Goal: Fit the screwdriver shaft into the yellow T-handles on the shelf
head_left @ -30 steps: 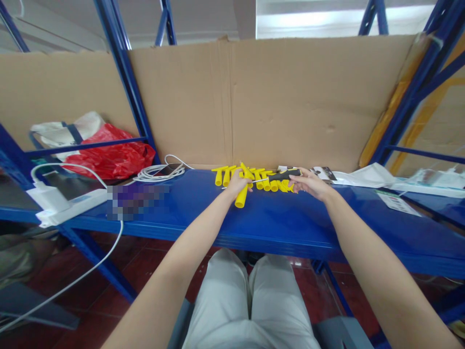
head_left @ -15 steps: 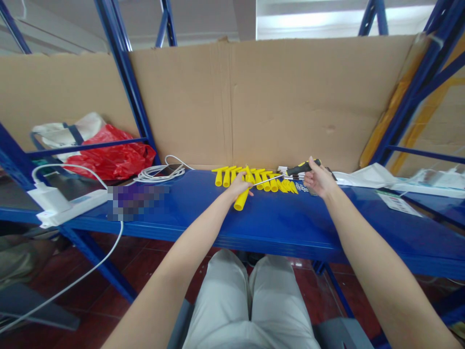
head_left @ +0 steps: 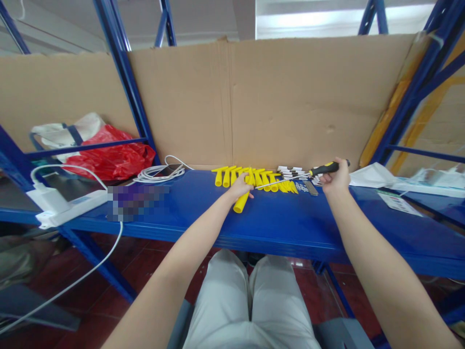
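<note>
My left hand (head_left: 241,186) is closed around a yellow T-shaped plastic handle (head_left: 240,202), its round end toward me. In my right hand (head_left: 336,178) is a screwdriver (head_left: 325,168) with a black and yellow grip. Its long thin shaft slants left, the tip close to the fingers of my left hand; whether it touches the yellow handle I cannot tell. Behind lies a row of similar yellow handles (head_left: 218,178). Small flat yellow pieces (head_left: 289,186) are fanned out to their right, beside tiny silvery parts (head_left: 301,186) and a flat grey metal piece (head_left: 311,188).
White-and-black packets (head_left: 290,170) lie by the cardboard wall (head_left: 283,102). On the blue shelf (head_left: 196,213) at left are a coiled white cable (head_left: 156,173) and a power strip (head_left: 78,206). A red plastic bag (head_left: 112,152) sits beyond the post. A printed card (head_left: 398,202) lies right.
My right hand has moved to the right with the screwdriver, showing the packets and grey metal piece more fully. My left hand stays in place on the yellow handle.
</note>
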The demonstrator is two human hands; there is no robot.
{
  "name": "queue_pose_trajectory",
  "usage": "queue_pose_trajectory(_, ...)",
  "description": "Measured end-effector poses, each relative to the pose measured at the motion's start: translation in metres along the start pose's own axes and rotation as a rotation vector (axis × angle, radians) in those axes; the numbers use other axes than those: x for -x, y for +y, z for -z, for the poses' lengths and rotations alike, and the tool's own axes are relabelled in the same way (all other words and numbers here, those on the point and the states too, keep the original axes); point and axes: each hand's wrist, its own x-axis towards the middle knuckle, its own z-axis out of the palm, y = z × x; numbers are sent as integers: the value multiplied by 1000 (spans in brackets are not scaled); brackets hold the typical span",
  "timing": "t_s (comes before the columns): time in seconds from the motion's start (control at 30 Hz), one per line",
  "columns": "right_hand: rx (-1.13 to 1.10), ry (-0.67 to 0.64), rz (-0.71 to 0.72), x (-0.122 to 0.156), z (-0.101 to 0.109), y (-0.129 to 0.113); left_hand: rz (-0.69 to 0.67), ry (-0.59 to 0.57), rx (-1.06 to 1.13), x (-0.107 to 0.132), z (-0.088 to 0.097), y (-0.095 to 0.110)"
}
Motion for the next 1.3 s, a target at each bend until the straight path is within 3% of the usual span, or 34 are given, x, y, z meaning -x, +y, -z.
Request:
queue_pose_trajectory(0.13, -44, 112, 21, 3, 0, -7, 1, 7, 0, 2, -1, 0)
queue_pose_trajectory(0.4, -40, 126, 12, 2, 0, -1, 6, -7, -34, 1, 0, 0)
queue_pose_trajectory(0.5, -18, 106, 19, -5, 2, 3, 0, -6, -27, 0, 0, 0)
queue_pose_trajectory(0.73, 69, -81, 54, -26, 14, 12, -7, -5, -10, 0, 1, 0)
queue_pose_trajectory(1.0, 1, 16, -21, -17, 8, 11, -6, -1, 22, 0, 1, 1)
queue_pose_trajectory(1.3, 6, -3, -32, -19, 10, 13, -7, -1, 23, -3, 2, 0)
